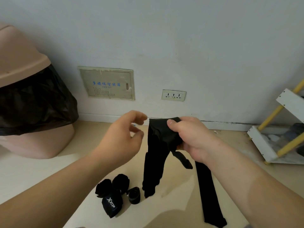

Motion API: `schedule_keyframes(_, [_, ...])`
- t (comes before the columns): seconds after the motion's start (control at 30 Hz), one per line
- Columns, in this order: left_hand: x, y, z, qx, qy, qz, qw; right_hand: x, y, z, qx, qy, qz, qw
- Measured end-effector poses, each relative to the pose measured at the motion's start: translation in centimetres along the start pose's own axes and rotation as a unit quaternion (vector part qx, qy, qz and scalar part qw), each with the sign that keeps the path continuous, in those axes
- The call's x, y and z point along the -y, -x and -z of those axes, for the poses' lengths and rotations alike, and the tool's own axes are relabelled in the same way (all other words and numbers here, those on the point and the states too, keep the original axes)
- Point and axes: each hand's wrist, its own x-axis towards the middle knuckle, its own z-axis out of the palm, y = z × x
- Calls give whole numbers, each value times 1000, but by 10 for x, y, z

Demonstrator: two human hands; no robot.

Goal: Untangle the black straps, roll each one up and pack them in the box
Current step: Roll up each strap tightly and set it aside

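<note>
My right hand (189, 135) grips the top of a long black strap (156, 155), thumb over its upper fold. The strap hangs down in two lengths to the floor, one ending near the rolls and one trailing to the lower right (209, 195). A short tab dangles below my right hand. My left hand (125, 137) hovers just left of the strap with fingers loosely curled, holding nothing. On the floor below lie several rolled black straps (118, 183), one with a white logo (111, 205). No box is in view.
A pink bin (24, 71) with a black liner stands at the left against the wall. A white and yellow rack (283, 129) stands at the right. A wall panel (107, 83) and a socket (173, 95) sit low on the wall.
</note>
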Motion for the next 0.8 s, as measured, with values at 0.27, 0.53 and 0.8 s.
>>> schedule_keyframes(0.27, [-4,4,-15,1,-41,-70,997,5,10,-1,97,-27,-93,991])
schedule_keyframes(0.53, [-13,5,-23,20,219,93,971,1,6,2,39,39,59,997])
schedule_keyframes(0.8, [-14,8,-24,23,222,94,970,-7,14,-19,74,-16,61,995])
